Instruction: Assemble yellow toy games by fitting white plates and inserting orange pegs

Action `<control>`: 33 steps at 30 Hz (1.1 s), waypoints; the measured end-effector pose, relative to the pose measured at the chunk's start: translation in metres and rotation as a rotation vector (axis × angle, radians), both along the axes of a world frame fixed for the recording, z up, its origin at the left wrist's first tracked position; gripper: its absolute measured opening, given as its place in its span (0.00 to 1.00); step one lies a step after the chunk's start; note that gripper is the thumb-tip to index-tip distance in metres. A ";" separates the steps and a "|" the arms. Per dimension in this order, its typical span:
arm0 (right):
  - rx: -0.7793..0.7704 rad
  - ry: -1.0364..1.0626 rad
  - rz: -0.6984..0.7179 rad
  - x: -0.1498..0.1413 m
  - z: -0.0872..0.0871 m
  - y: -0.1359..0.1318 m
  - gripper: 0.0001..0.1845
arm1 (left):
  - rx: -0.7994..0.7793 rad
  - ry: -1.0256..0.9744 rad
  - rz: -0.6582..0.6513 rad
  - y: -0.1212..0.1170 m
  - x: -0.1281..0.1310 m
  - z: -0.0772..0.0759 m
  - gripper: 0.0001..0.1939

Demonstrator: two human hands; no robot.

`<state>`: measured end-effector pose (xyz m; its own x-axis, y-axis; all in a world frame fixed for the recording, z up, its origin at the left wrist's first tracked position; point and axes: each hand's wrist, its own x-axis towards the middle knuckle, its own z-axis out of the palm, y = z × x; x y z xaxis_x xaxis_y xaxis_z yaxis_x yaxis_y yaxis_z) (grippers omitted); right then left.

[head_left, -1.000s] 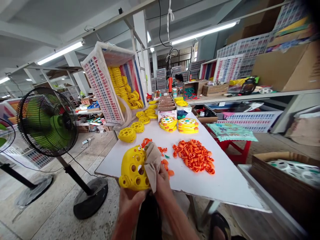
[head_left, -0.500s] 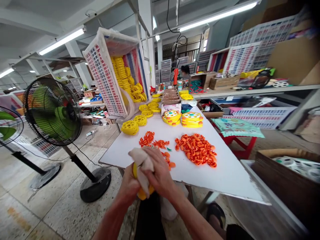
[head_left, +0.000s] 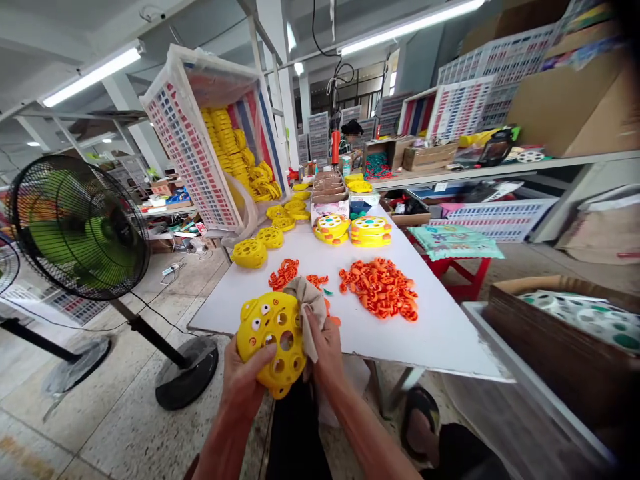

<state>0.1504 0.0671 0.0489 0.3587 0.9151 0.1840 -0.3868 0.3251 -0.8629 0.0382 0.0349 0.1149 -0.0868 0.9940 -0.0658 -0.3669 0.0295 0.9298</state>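
My left hand [head_left: 246,373] grips a yellow plastic toy shell [head_left: 270,337] by its lower left side, thumb across the front. The shell has a printed bear-like face with eyes and several round holes. A beige cloth [head_left: 309,313] is bunched in my right hand [head_left: 327,350], pressed against the shell's right edge. Just beyond the hands, on the white table [head_left: 425,347], lie a small heap of orange plastic parts [head_left: 284,273] and a larger orange heap [head_left: 381,287]. More yellow shells [head_left: 250,253] stand along the table's left edge.
Finished-looking yellow toys with white discs [head_left: 371,231] are stacked behind the orange heaps, beside a cardboard divider box [head_left: 329,190]. A tilted crate [head_left: 195,160] holds many yellow shells. A standing fan [head_left: 80,227] is at left; a box of white discs [head_left: 550,333] is at right.
The shell has turned so its printed face shows toward me. My right hand and the cloth have shifted from over the shell to its right edge. The view has swung slightly right.
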 end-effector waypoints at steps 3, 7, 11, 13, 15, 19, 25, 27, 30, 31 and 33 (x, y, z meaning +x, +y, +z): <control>-0.072 0.082 -0.051 -0.024 -0.001 -0.011 0.26 | 0.052 -0.151 0.114 0.008 0.007 -0.002 0.24; -0.078 -0.024 -0.098 -0.049 -0.004 -0.030 0.25 | 0.101 -0.332 0.197 0.023 0.014 -0.005 0.26; -0.002 -0.062 -0.098 -0.049 -0.003 -0.035 0.28 | 0.024 -0.392 0.063 0.034 0.012 -0.009 0.28; 0.025 -0.086 -0.104 -0.036 0.007 -0.019 0.28 | 0.025 -0.406 0.001 0.036 0.010 -0.012 0.28; 0.020 -0.129 -0.040 -0.018 0.020 0.002 0.25 | 0.058 -0.425 -0.012 0.035 0.007 -0.016 0.29; 0.053 -0.170 0.036 0.000 0.033 0.024 0.23 | 0.061 -0.457 -0.017 0.033 -0.002 -0.029 0.32; -0.009 -0.070 -0.068 -0.017 0.008 0.000 0.29 | 0.024 -0.455 -0.053 0.030 -0.004 -0.039 0.29; -0.035 -0.069 -0.109 -0.028 0.005 -0.007 0.30 | 0.038 -0.456 -0.004 0.030 0.002 -0.029 0.28; -0.044 -0.102 -0.148 -0.050 0.002 -0.018 0.28 | 0.097 -0.459 0.092 0.033 0.012 -0.008 0.28; -0.032 -0.124 -0.158 -0.057 0.000 -0.022 0.27 | 0.118 -0.459 0.108 0.036 0.015 -0.002 0.29; 0.018 -0.199 -0.179 -0.067 -0.005 -0.029 0.25 | 0.135 -0.450 0.128 0.041 0.015 0.006 0.29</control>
<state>0.0837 0.0382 0.0435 0.4699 0.8363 0.2825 -0.1454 0.3891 -0.9096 0.0533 0.0763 0.1206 -0.2018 0.9794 0.0042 -0.7260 -0.1525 0.6706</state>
